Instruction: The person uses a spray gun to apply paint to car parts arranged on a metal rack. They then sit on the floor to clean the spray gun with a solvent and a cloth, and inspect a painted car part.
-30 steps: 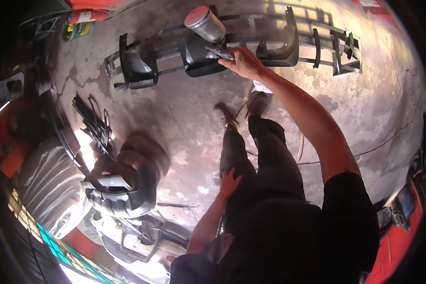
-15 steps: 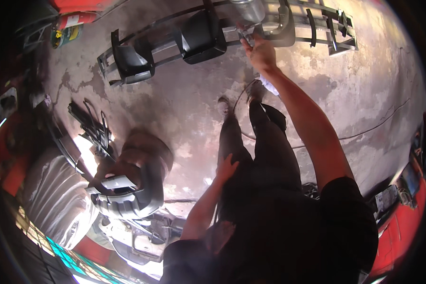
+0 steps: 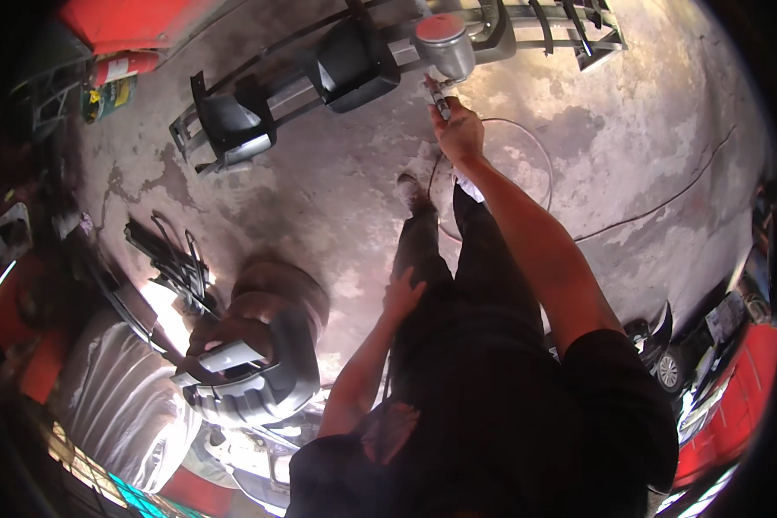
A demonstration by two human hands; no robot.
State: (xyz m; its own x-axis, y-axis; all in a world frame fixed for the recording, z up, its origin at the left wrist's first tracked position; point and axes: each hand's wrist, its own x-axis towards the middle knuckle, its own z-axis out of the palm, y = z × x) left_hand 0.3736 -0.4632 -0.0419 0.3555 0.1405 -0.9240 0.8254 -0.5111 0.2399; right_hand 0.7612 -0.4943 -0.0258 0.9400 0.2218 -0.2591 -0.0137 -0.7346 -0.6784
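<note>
The right hand (image 3: 459, 134) grips the spray gun (image 3: 441, 97), its cup (image 3: 448, 57) uppermost, presumably against spilling; the left hand (image 3: 403, 295), spread flat, braces on the thigh (image 3: 430, 266).

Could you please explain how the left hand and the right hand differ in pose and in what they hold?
The right hand grips a spray gun, while the left hand shows no tool.
The right hand is held out ahead of the body; the left hand is closer in, against the left leg.
The right hand's fingers are curled, while the left hand looks more open.
Both hands are bare.
</note>
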